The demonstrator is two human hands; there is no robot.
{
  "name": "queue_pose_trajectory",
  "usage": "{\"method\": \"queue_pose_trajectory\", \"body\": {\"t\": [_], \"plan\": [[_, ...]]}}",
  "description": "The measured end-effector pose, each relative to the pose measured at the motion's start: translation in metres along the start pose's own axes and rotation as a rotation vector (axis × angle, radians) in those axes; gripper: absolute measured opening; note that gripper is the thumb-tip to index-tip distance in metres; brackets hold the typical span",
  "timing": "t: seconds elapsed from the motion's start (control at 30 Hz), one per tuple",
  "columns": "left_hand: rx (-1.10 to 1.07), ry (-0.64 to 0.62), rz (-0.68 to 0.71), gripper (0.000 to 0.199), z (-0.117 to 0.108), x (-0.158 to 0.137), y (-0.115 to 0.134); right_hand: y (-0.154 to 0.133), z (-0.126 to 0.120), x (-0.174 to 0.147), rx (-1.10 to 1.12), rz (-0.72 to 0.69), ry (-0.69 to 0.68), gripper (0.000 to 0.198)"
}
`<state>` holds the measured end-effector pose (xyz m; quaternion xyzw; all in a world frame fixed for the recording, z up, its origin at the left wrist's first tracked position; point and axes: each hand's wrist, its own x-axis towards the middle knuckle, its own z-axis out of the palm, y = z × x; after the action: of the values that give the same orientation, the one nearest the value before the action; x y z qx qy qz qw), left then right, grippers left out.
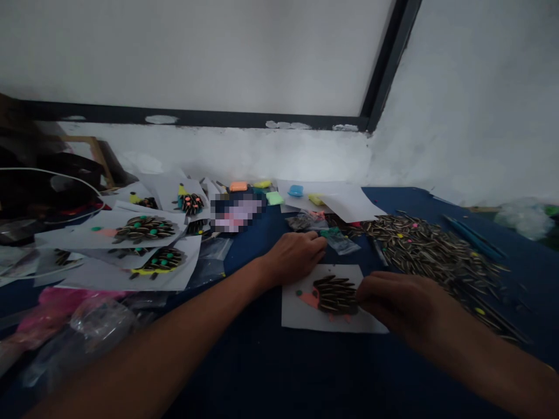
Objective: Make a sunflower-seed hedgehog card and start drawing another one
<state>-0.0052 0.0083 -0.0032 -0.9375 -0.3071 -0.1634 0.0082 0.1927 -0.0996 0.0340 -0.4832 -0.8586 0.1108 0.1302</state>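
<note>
A white sheet of paper (297,317) lies on the blue tabletop, bearing a hedgehog figure (336,295) with sunflower-seed spines, an orange-pink face and feet and a green nose. At the hedgehog's right edge, my right hand (395,299) is closed in a pinch. Its fingertips are dark, and what they hold cannot be made out. Beyond the sheet's upper left, my left hand (299,255) has curled fingers, close beside a small clear bag (343,244) with green bits. Whatever those fingers grip is hidden.
Loose sunflower seeds (432,247) are heaped at the right, near a blue pen-like tool (474,235). Several sheets with seed hedgehogs (144,228) overlap at the left. Plastic bags (98,320) lie in front of them. Coloured clay packs, one blue (296,190), stand at the back.
</note>
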Motion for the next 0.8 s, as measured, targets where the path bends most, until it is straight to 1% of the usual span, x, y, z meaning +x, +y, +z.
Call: {"method": "queue_pose_trajectory", "body": {"t": [0.2, 0.33, 0.43, 0.53, 0.6, 0.7, 0.8], "plan": [[0.002, -0.007, -0.016, 0.021, 0.000, 0.001, 0.001, -0.004, 0.001, 0.000, -0.053, -0.037, 0.015, 0.025], [-0.005, -0.007, -0.016, 0.022, -0.001, 0.001, 0.001, -0.003, 0.005, 0.000, -0.097, -0.044, -0.001, 0.027], [-0.005, -0.013, -0.015, 0.021, -0.001, 0.001, 0.001, -0.001, 0.008, -0.001, -0.125, -0.040, -0.014, 0.024], [-0.007, -0.017, -0.019, 0.020, -0.001, 0.001, 0.001, -0.002, 0.010, -0.001, -0.152, -0.035, 0.003, 0.021], [-0.008, -0.020, -0.021, 0.020, -0.001, 0.001, 0.001, -0.003, 0.009, -0.001, -0.137, -0.035, 0.004, 0.020], [-0.007, -0.023, -0.022, 0.020, -0.002, 0.001, 0.001, -0.003, 0.003, -0.002, -0.102, -0.004, 0.005, 0.019], [-0.007, -0.021, -0.020, 0.020, -0.003, 0.000, 0.002, 0.006, -0.007, -0.004, -0.165, 0.091, 0.035, 0.018]]}}
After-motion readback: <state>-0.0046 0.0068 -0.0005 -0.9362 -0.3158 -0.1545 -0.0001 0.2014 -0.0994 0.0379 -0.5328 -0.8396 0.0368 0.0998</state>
